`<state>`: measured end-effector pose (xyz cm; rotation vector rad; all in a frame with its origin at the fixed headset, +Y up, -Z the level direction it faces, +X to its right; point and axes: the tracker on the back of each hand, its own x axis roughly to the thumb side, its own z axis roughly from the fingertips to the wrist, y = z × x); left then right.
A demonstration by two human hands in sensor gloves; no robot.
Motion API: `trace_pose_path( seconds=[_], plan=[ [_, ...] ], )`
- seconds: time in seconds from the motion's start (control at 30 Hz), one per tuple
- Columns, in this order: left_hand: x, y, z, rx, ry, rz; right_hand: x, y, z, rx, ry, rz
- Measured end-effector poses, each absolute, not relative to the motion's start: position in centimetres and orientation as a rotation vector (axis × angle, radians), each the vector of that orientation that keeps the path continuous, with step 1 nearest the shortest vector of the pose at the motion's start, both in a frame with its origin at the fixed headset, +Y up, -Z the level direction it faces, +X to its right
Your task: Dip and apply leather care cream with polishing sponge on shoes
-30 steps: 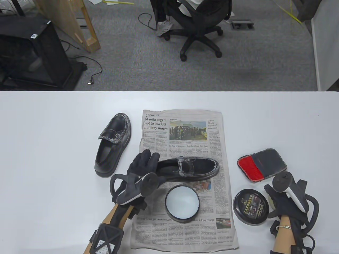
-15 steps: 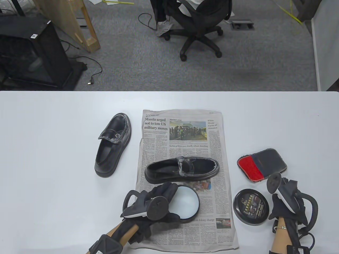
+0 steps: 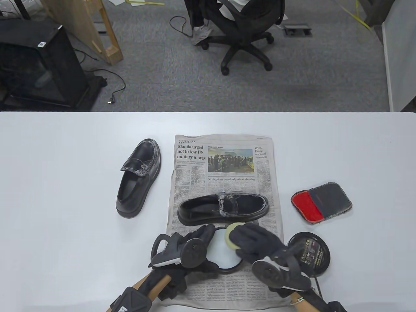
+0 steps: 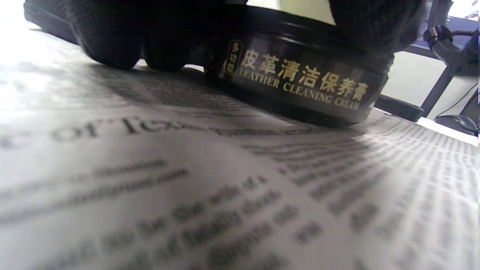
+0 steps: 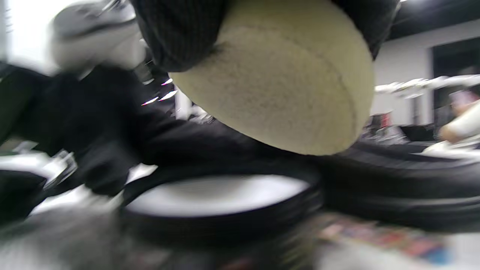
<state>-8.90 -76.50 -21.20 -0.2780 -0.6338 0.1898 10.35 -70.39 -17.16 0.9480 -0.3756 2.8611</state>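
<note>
On the bench (image 3: pixel 65 195) a newspaper (image 3: pixel 224 162) carried one shoe (image 3: pixel 224 208), with the cream tin (image 3: pixel 222 256) nearer the viewer. A second shoe (image 3: pixel 138 178) lay left of the paper; the lid (image 3: pixel 312 252) and cloth (image 3: pixel 321 202) lay right.

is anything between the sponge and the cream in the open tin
Nothing visible. The right hand holds the sponge just above the open tin, whose lid lies off to the right; the left hand grips only the tin's left rim.
</note>
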Motion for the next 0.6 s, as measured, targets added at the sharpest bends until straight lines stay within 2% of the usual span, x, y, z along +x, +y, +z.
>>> trace_pose_path(
  seconds=[0.1,0.17,0.2,0.27,0.4,0.53,0.6],
  plan=[
    [-9.1,-76.5,-21.5,-0.281,-0.622,0.203,7.6,-73.4,-17.5,1.081,-0.313,3.061],
    [-9.2,-76.5,-21.6,-0.277,-0.615,0.208,7.1,-74.7,-17.7,1.07,-0.234,3.095],
    [-9.2,-76.5,-21.6,-0.277,-0.614,0.206,7.1,-74.6,-17.8,1.062,-0.228,3.087],
    [-9.1,-76.5,-21.7,-0.277,-0.613,0.204,7.0,-74.7,-18.1,1.051,-0.064,3.07],
    [-8.8,-76.3,-21.6,-0.265,-0.611,0.161,6.8,-74.5,-19.1,0.99,0.032,2.99],
    [-8.7,-76.2,-21.6,-0.252,-0.615,0.13,7.2,-73.8,-19.4,0.936,0.23,2.774],
    [-8.8,-76.3,-21.6,-0.255,-0.613,0.145,6.9,-74.0,-19.3,0.95,0.199,2.846]
  ],
)
